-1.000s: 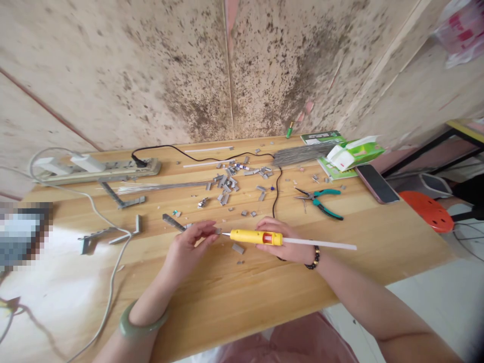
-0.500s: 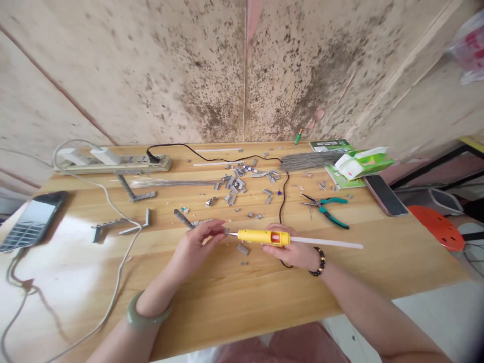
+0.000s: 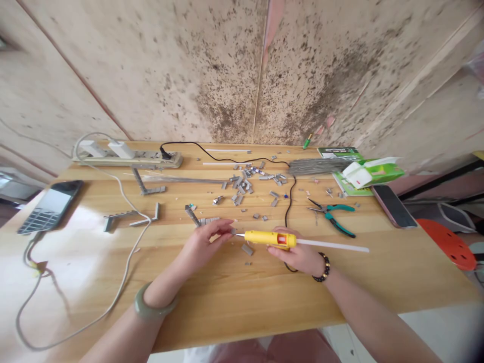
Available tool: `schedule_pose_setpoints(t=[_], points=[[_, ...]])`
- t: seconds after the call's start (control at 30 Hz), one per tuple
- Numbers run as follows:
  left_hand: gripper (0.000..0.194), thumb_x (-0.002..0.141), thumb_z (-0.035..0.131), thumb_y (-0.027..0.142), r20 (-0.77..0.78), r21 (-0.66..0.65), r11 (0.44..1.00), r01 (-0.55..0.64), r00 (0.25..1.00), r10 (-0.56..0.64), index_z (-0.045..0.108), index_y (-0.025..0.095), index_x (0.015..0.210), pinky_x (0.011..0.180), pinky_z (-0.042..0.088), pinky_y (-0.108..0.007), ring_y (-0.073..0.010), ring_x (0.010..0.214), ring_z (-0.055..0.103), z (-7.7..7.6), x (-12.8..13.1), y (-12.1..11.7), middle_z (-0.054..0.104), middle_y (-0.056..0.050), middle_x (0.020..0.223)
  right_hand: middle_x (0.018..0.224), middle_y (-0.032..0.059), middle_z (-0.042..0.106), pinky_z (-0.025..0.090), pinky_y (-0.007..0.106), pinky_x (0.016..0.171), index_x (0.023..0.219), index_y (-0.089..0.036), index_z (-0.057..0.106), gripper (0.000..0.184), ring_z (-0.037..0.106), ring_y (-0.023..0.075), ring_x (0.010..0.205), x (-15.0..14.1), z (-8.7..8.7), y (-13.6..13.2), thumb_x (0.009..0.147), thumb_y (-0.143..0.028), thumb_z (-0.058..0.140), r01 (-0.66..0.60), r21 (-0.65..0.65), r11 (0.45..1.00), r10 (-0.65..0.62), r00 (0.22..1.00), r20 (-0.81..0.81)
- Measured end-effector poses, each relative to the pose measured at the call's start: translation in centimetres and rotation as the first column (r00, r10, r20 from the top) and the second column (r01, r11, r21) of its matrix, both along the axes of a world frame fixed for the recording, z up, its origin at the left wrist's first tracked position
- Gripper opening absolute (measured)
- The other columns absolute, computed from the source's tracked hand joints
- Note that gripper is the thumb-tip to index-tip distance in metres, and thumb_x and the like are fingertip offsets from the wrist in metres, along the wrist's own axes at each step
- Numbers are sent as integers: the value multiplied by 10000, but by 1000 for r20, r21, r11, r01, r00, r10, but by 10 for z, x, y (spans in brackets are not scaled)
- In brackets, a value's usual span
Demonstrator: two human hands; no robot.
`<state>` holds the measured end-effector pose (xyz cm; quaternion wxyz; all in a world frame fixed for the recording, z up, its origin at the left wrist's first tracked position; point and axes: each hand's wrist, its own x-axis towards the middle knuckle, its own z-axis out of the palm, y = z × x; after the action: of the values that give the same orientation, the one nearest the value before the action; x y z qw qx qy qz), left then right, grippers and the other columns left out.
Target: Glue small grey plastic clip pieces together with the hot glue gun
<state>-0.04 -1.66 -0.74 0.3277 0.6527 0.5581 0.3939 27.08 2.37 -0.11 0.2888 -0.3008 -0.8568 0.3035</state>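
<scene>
My right hand [image 3: 297,254] is wrapped round a yellow hot glue gun [image 3: 264,238], with a white glue stick [image 3: 333,245] jutting from its back end. The gun's metal nozzle points left and meets, or nearly meets, a small grey piece [image 3: 233,231] pinched in my left hand [image 3: 209,242]. Just beyond my left fingers lies a grey angled strip assembly [image 3: 192,215], partly hidden by the hand. A loose grey block [image 3: 247,249] rests on the table below the nozzle.
Grey blocks [image 3: 240,186] lie scattered mid-table. Teal-handled pliers [image 3: 335,217] and a phone [image 3: 394,205] are to the right, near a bundle of thin wires [image 3: 321,165] and a tissue pack [image 3: 374,173]. Leftward are a power strip [image 3: 143,159], a white cable [image 3: 126,272] and a dark device [image 3: 51,206].
The whole scene has shifted rightward in view as the head turned left, bringing the dark device fully in. Both hands keep the same grips, nozzle still at the small grey piece.
</scene>
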Motion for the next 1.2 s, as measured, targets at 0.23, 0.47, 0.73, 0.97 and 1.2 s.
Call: schedule_pose_setpoints(t=[0.23, 0.47, 0.73, 0.97, 1.2], points=[[323, 855, 576, 371, -31, 21, 1000, 13, 999, -12, 616, 213, 1133, 784, 573, -317, -190, 859, 699, 1, 0, 0, 736, -52, 936, 816, 43, 615, 509, 314, 778, 814, -205, 605, 191, 600, 187, 800, 1, -3, 0, 903, -358, 533, -2, 21, 1000, 1, 1000, 10], [341, 856, 567, 383, -58, 35, 999, 16, 998, -14, 615, 198, 1138, 781, 570, -332, -197, 846, 698, 0, 0, 0, 736, -63, 924, 837, 46, 630, 512, 324, 815, 831, -206, 609, 206, 605, 195, 836, 1, -5, 0, 900, -384, 535, 10, 20, 1000, -11, 1000, 15], [318, 858, 571, 362, -88, 53, 998, 25, 996, -21, 614, 225, 1142, 777, 565, -302, -180, 840, 696, 0, 1, -1, 736, -38, 931, 828, 54, 633, 523, 315, 785, 815, -212, 609, 237, 610, 195, 816, 1, -5, 0, 912, -404, 509, 23, 50, 999, -24, 1000, 19], [310, 858, 574, 342, -86, 57, 998, 33, 996, -28, 612, 225, 1143, 777, 555, -299, -178, 849, 688, 1, 1, -1, 729, -41, 937, 846, 55, 641, 521, 313, 794, 826, -212, 619, 226, 613, 196, 839, 2, -6, 1, 914, -393, 516, 28, 61, 998, -30, 999, 27], [310, 856, 578, 335, -87, 64, 997, 42, 996, -36, 612, 219, 1141, 755, 557, -289, -177, 823, 692, 3, 1, 0, 732, -37, 915, 863, 60, 646, 517, 319, 807, 848, -202, 628, 198, 617, 199, 848, 2, -7, 3, 907, -366, 533, 32, 64, 997, -32, 999, 4]])
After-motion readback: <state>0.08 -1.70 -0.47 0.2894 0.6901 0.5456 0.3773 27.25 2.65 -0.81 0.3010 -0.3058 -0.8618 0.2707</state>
